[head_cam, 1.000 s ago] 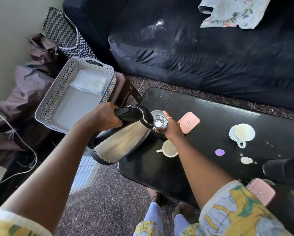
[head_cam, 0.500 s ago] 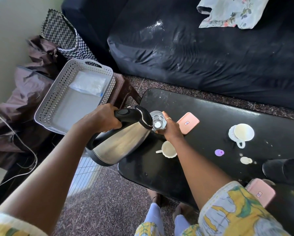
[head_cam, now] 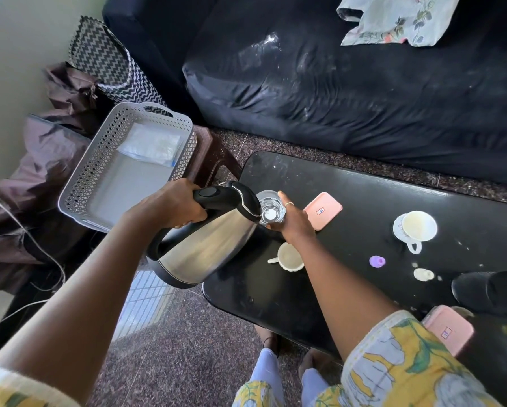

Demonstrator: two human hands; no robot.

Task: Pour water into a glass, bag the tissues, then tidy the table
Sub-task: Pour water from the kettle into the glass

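My left hand [head_cam: 174, 205] grips the black handle of a steel kettle [head_cam: 205, 245], which is tilted with its spout against the rim of a clear glass [head_cam: 271, 207]. The glass stands near the left end of the black table [head_cam: 363, 186], and my right hand [head_cam: 294, 220] wraps around its right side. A clear plastic bag [head_cam: 150, 145] lies in the grey perforated basket [head_cam: 99, 174] to the left. Small white crumpled bits [head_cam: 422, 274] lie on the table at the right.
A white cup [head_cam: 289, 257] stands just under my right wrist. A pink case [head_cam: 322, 210] lies right of the glass, a second one [head_cam: 449, 330] at the near right. A cup on a saucer [head_cam: 416, 227], a purple cap [head_cam: 377, 261] and a dark sofa [head_cam: 363, 83] are farther off.
The kettle, the glass and both hands keep the same pose; only the view has shifted slightly.
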